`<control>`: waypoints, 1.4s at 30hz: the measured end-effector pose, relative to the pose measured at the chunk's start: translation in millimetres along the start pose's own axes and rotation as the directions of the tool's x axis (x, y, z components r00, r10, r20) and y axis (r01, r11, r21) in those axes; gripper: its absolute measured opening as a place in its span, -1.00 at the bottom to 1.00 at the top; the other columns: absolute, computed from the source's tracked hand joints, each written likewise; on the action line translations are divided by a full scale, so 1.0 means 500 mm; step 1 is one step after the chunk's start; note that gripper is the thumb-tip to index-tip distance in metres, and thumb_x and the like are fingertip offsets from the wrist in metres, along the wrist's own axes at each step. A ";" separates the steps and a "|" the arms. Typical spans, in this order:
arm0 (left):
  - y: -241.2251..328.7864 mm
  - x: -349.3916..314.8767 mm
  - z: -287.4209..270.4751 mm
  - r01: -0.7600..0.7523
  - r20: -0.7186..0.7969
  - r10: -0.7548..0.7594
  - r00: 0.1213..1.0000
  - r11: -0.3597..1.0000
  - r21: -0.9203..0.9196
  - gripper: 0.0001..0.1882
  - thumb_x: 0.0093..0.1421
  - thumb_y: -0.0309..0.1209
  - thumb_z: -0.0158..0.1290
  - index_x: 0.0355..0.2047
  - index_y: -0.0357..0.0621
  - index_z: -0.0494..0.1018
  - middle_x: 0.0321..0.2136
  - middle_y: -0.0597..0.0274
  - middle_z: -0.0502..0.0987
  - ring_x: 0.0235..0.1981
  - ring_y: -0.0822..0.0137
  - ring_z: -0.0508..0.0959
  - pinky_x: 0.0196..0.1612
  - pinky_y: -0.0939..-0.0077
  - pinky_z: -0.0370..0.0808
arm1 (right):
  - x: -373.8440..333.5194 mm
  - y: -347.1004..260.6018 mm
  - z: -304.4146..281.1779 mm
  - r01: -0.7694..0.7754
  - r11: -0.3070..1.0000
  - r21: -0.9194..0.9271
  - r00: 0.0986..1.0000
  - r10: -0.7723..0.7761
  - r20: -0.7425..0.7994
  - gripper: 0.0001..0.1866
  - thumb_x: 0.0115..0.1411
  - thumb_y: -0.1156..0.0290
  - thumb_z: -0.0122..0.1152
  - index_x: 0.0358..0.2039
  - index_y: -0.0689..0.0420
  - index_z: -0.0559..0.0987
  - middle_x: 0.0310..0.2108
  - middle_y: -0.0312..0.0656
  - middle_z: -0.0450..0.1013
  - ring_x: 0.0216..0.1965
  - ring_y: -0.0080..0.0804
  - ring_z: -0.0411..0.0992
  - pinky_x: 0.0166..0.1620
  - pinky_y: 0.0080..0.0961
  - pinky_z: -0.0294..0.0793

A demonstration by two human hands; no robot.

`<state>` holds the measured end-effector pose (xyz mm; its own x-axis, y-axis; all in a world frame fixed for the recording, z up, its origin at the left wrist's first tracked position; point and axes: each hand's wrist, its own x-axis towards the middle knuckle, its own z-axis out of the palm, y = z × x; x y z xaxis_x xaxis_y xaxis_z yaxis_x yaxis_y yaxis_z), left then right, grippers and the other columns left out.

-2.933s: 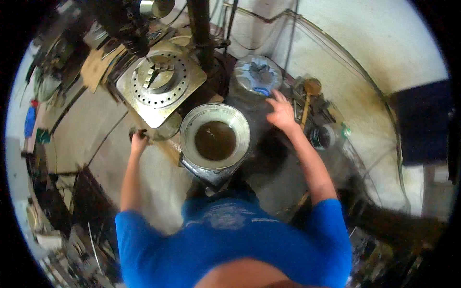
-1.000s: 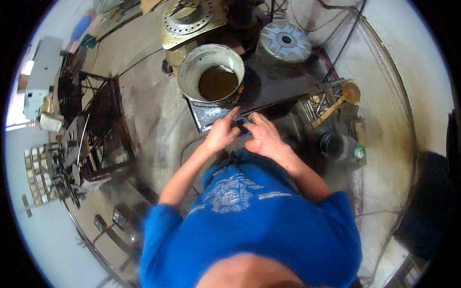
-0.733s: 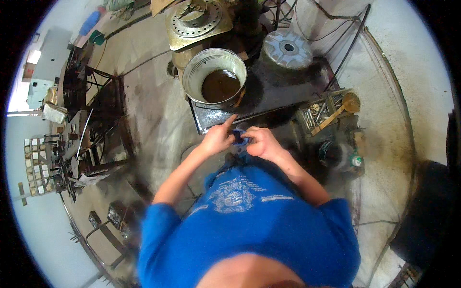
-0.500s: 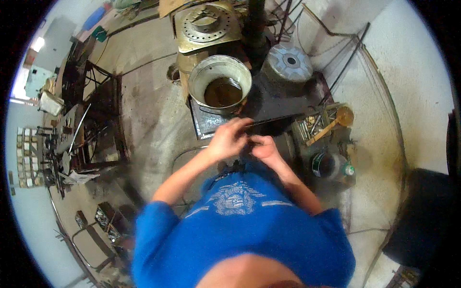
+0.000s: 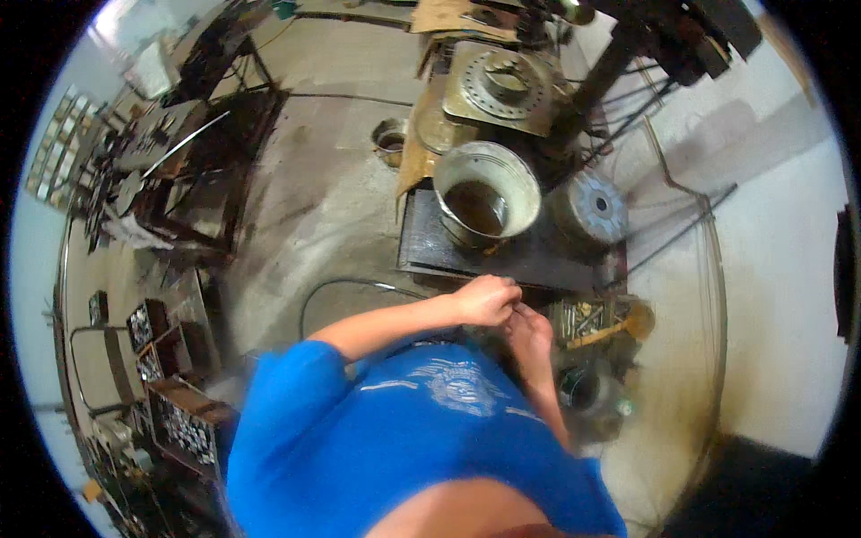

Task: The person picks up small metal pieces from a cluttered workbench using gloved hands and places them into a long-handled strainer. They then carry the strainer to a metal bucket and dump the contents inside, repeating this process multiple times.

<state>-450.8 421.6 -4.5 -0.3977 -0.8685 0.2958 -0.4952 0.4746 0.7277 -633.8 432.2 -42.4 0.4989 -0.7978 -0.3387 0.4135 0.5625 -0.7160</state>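
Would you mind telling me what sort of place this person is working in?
Most likely a metalworking or repair workshop. A perforated round metal disc lies on a stand, a metal bucket of dark liquid stands on a stained concrete floor, and both hands meet beside a tray of loose tools.

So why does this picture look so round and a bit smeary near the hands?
Head view: a fisheye lens bends straight edges toward the black rim. The left hand and right hand are softly blurred, so whether they hold anything is unclear. The metal bucket is sharper; daylight glares at the upper left.

Left hand (image 5: 486, 299) against right hand (image 5: 531, 330)
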 end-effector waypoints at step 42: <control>-0.194 -0.301 -0.020 -0.130 -0.046 -0.614 0.788 -0.092 -0.987 -0.86 0.08 -0.35 0.06 -0.41 -0.14 0.51 -0.49 0.32 0.52 -0.53 0.48 0.44 -0.48 0.55 0.42 | 0.115 0.211 0.293 0.636 0.279 -0.719 0.599 0.410 0.688 -0.95 -0.31 0.51 0.08 -0.73 0.17 0.49 -0.60 -0.21 0.43 -0.51 -0.45 0.41 -0.43 -0.58 0.33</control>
<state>-335.1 504.8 -113.3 0.0269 -0.9823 -0.1854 0.8595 -0.0720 0.5060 -450.2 477.5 -47.9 0.9923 -0.0978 -0.0759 -0.1153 -0.5068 -0.8543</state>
